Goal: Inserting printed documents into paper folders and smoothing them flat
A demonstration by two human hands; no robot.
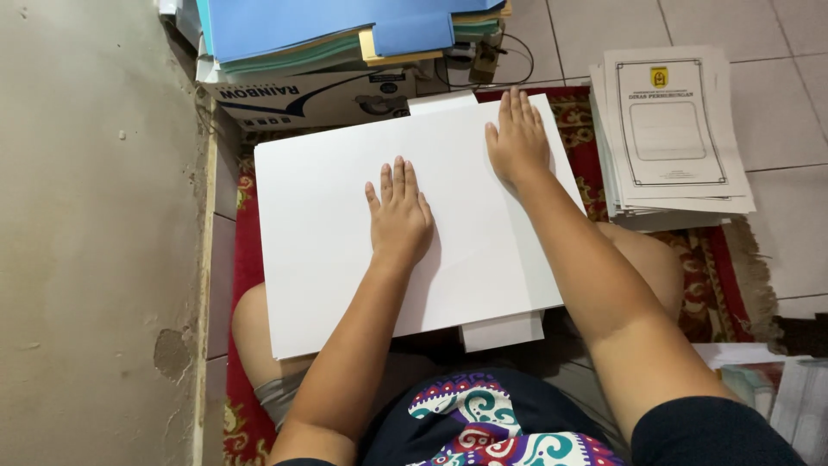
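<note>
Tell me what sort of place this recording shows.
Probably a home or small office floor used for paperwork: the person sits on a red patterned rug over pale floor tiles, with a stack of printed white cover sheets and blue paper folders nearby.

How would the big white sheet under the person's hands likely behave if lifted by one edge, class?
The big white sheet looks thin, so it would probably sag, though it may be card. It seems light for its size. Both the left hand and right hand lie flat on it, suggesting it slides easily.
</note>
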